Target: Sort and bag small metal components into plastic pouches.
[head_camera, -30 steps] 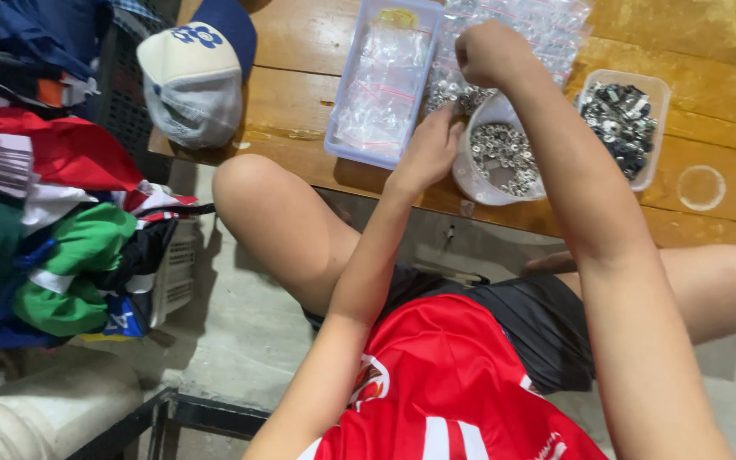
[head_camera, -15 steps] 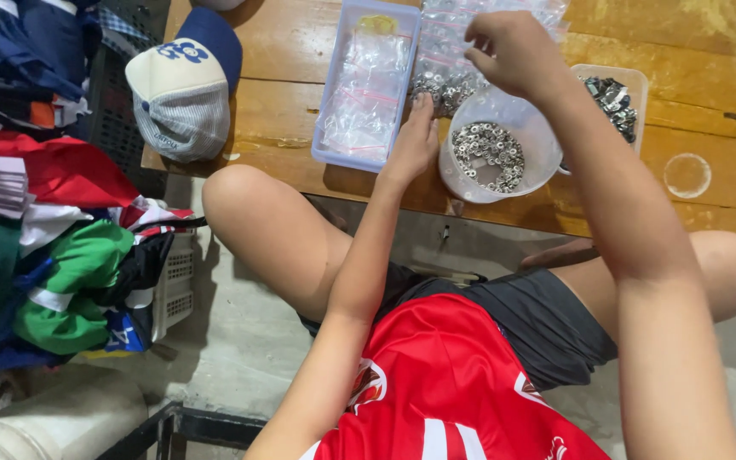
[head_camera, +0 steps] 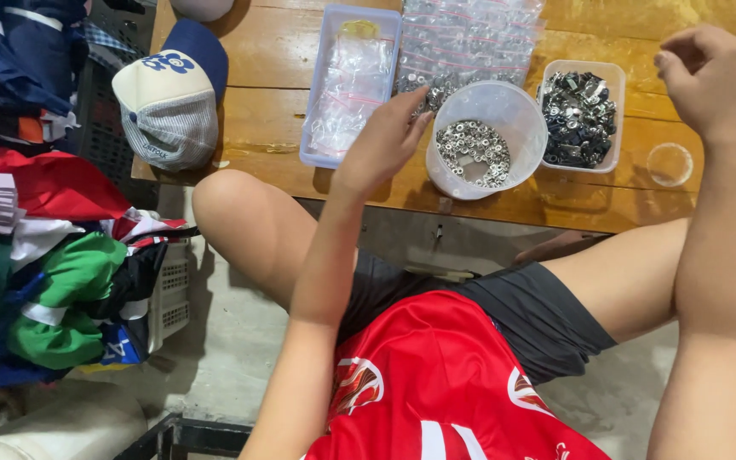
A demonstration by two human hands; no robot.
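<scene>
Head view: the left hand [head_camera: 382,140], fingers loosely spread, hovers at nine o'clock of the round tub of nuts [head_camera: 485,140] on the table [head_camera: 240,68], within easy reach, while the right hand [head_camera: 709,77], at three o'clock, curls half-closed, its contents unclear.

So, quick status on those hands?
Left hand open, fingertips beside round white tub of small metal rings. Right hand raised, loosely curled, contents unclear. Nothing blocking the tub.
</scene>
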